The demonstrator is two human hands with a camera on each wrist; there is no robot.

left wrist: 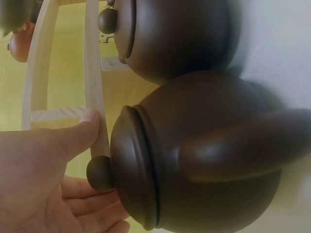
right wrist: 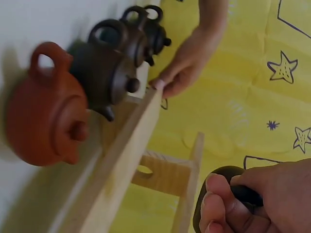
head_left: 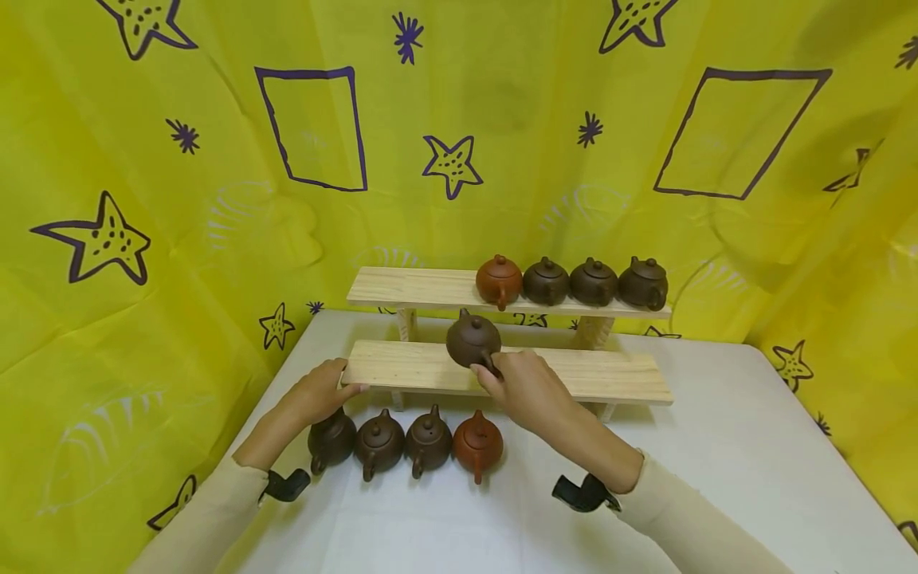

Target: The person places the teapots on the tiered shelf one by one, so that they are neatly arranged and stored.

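Note:
My right hand (head_left: 529,389) grips a dark brown teapot (head_left: 472,339) by its handle, above the lower wooden shelf (head_left: 588,373). The right wrist view shows the fingers (right wrist: 216,206) curled round that handle, hiding most of the pot. At the shelf's left end, my left hand (head_left: 315,392) holds the plank, its thumb (left wrist: 87,127) against the front edge. Just below that hand, three dark brown teapots (head_left: 380,443) and a reddish one (head_left: 479,443) stand in a row on the table. The leftmost teapot (left wrist: 204,160) sits close to the left fingers.
On the upper shelf (head_left: 409,285), a reddish teapot (head_left: 498,279) and three dark ones (head_left: 593,281) stand side by side toward the right. White cloth (head_left: 717,462) covers the table. A yellow patterned curtain (head_left: 531,207) hangs behind and at both sides.

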